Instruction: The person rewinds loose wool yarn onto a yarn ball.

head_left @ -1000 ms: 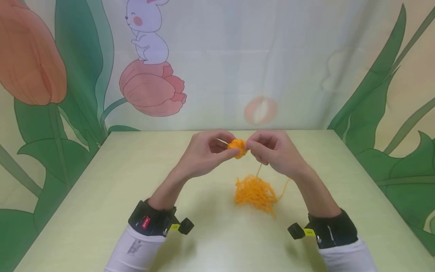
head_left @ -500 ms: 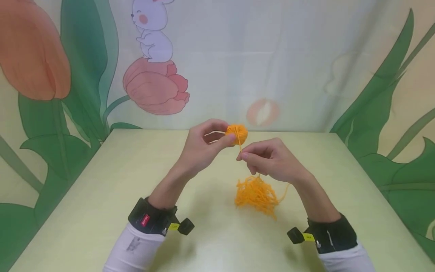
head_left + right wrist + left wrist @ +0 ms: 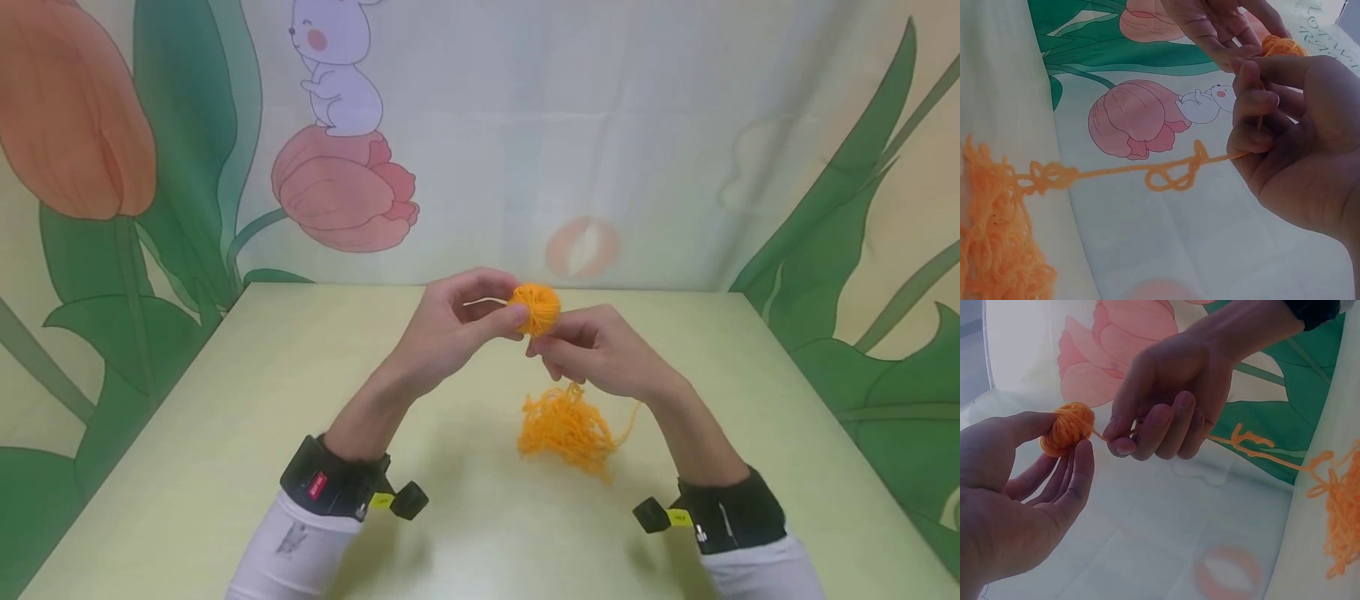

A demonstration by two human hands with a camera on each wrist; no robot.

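Observation:
A small ball of orange yarn is held up above the table by my left hand, its thumb and fingers pinching the ball's left side. My right hand is just below and right of the ball. In the left wrist view, a short strand runs from the yarn ball to the right hand, whose thumb and forefinger pinch it. From that hand the yarn strand trails, with loops in it, down to a loose orange heap on the table.
The pale yellow-green table has its far edge against a curtain printed with tulips and a rabbit. Each wrist wears a black band with a small camera. A loose yarn end curves out at the heap's right.
The right hand has gone from the ball's right side to below it, drawing the strand across the ball's front. The left hand has turned the ball, raised it, then lowered it slightly rightward.

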